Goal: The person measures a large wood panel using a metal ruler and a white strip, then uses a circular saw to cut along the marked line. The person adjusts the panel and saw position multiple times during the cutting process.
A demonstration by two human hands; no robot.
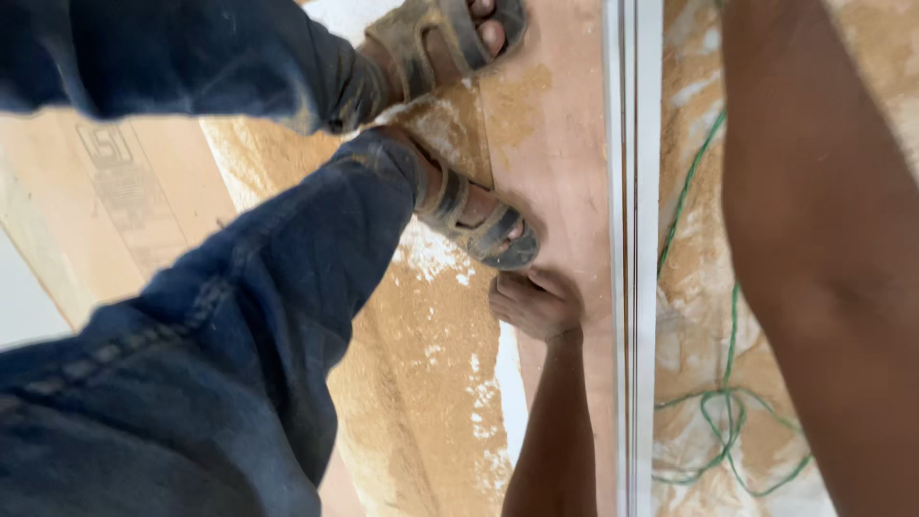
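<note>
A view looking straight down at a dusty workshop floor. One hand (534,304) reaches down along a bare forearm at bottom centre, fingers curled together and pressing on the edge of a pinkish board (560,144) that lies flat on the floor; which of the person's hands it is cannot be told for sure, though it appears to be the left. Just above the hand, almost touching it, a foot in a worn dark sandal (483,222) stands on the board, and a second sandal (445,33) stands at the top of the frame. Blue jeans (239,316) fill the left side. A thick layer of sawdust (421,383) covers the floor and part of the board. Just right of the hand, a long white grooved strip (634,239) runs from top to bottom. Beyond it, a green cord (728,421) loops over the sawdust. A blurred bare arm (823,239) fills the right edge; its hand is out of view.
</note>
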